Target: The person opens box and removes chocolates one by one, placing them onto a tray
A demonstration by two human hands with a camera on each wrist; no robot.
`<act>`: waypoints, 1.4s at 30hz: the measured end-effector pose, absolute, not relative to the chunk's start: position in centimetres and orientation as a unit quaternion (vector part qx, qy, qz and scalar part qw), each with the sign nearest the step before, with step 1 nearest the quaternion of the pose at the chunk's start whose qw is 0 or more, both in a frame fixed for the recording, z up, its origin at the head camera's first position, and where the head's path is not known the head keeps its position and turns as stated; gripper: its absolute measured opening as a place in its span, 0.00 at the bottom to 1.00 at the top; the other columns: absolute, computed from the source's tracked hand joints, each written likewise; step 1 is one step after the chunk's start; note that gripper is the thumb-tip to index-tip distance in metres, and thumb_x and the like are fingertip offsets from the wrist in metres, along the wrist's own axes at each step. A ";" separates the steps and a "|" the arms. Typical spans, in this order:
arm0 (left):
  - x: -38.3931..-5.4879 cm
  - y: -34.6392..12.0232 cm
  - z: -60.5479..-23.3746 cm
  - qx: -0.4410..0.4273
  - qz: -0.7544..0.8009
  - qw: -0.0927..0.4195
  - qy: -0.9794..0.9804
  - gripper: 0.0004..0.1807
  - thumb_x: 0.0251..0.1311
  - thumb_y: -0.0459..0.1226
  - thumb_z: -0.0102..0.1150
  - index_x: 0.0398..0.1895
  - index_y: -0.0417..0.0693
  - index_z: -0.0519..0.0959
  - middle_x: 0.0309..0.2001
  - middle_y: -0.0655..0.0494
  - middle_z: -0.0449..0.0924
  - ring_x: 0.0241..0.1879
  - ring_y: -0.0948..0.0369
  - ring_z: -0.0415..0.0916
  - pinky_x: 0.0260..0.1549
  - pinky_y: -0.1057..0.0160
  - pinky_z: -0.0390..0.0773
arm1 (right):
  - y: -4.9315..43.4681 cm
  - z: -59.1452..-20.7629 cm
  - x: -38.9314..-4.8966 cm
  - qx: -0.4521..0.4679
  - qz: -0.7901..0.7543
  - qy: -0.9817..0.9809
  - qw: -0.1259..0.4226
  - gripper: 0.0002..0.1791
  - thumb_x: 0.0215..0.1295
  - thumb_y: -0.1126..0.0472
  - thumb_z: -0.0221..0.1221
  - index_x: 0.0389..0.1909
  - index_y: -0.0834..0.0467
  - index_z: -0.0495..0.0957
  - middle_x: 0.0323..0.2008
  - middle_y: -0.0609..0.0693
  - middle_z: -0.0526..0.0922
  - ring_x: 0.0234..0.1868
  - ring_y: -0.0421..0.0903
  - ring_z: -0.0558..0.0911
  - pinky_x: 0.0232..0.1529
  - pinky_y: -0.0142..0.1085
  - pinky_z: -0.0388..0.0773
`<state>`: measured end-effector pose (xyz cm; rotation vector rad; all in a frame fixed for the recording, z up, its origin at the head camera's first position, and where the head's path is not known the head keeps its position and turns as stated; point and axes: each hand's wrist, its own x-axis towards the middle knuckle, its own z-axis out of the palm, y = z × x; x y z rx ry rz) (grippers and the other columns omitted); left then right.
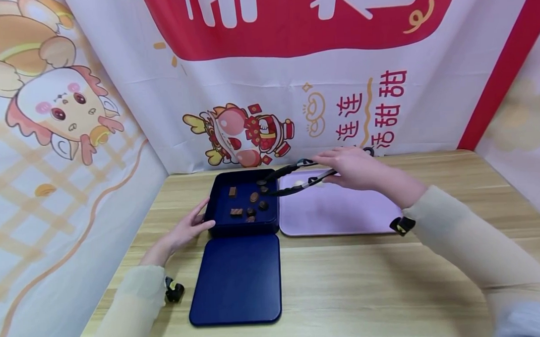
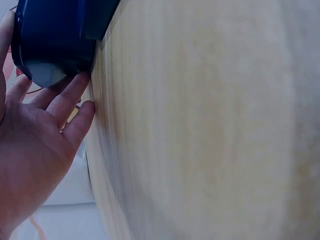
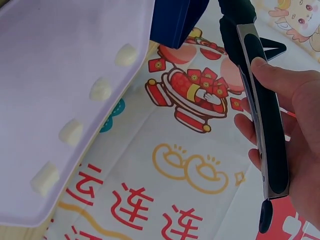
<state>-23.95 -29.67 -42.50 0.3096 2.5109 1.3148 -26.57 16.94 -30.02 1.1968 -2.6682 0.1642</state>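
Note:
My right hand [image 1: 352, 168] grips a pair of black and silver tongs [image 3: 260, 110]. In the head view their arms stand apart, the tips over the right side of a dark blue box [image 1: 243, 230]. Several brown chocolates [image 1: 237, 212] lie spread on the box floor. Whether a tip touches one of them I cannot tell. My left hand [image 1: 189, 230] rests against the box's left wall, fingers extended; the left wrist view shows the fingertips at the outer corner of the box [image 2: 55, 50]. Several white pieces [image 3: 100, 89] sit in a row along one edge of the lilac tray [image 3: 65, 45].
A flat dark blue lid [image 1: 235, 281] lies on the wooden table [image 1: 345, 285] directly in front of the box. The lilac tray stands against the box's right side. Behind the table hangs a printed cloth [image 1: 258, 89].

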 end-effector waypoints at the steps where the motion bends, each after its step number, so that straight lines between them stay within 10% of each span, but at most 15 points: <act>1: -23.9 -29.7 -42.5 0.107 0.457 0.145 0.871 0.44 0.70 0.46 0.54 0.79 0.61 0.38 0.72 0.25 0.43 0.71 0.36 0.43 0.63 0.36 0.52 | 16.8 -30.0 -26.6 0.406 0.055 -0.906 0.104 0.30 0.61 0.56 0.67 0.64 0.59 0.73 0.59 0.57 0.77 0.61 0.59 0.74 0.58 0.55 0.68; 42: -24.3 -29.8 -42.5 0.122 0.466 0.140 0.865 0.43 0.71 0.44 0.54 0.79 0.57 0.38 0.72 0.26 0.43 0.71 0.35 0.43 0.63 0.35 0.54 | 8.9 -30.3 -28.0 0.476 -0.055 -0.877 0.039 0.31 0.59 0.55 0.69 0.64 0.56 0.75 0.58 0.52 0.78 0.56 0.55 0.76 0.59 0.51 0.67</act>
